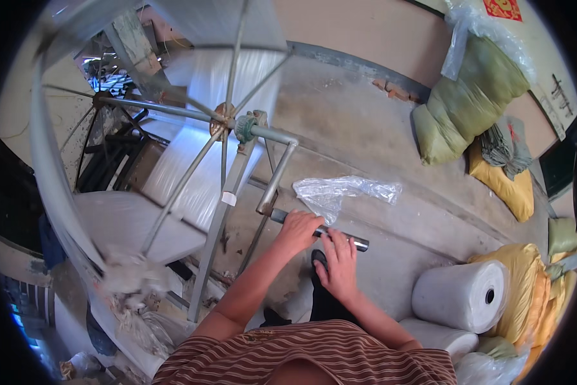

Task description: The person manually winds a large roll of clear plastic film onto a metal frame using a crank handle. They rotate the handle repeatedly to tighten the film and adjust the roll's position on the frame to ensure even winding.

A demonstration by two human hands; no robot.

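Observation:
My left hand [299,230] is wrapped around the metal crank handle [360,244]. Close beside it, my right hand [340,266] has its fingers curled over the same tube, nearer its free end. The crank arm [278,177] runs from the handle up to the axle [272,134], which passes through a green bearing [245,129]. Left of this stands a large spoked reel with a rusty hub [222,120]. Whitish plastic film [63,167] stretches around its rim, which is blurred at the lower left.
A slanted metal post [214,247] supports the axle. Crumpled clear plastic [340,190] lies on the floor beyond my hands. At right are a white film roll [458,296] and yellow sacks [516,273]. A tall green sack [471,102] leans by the wall.

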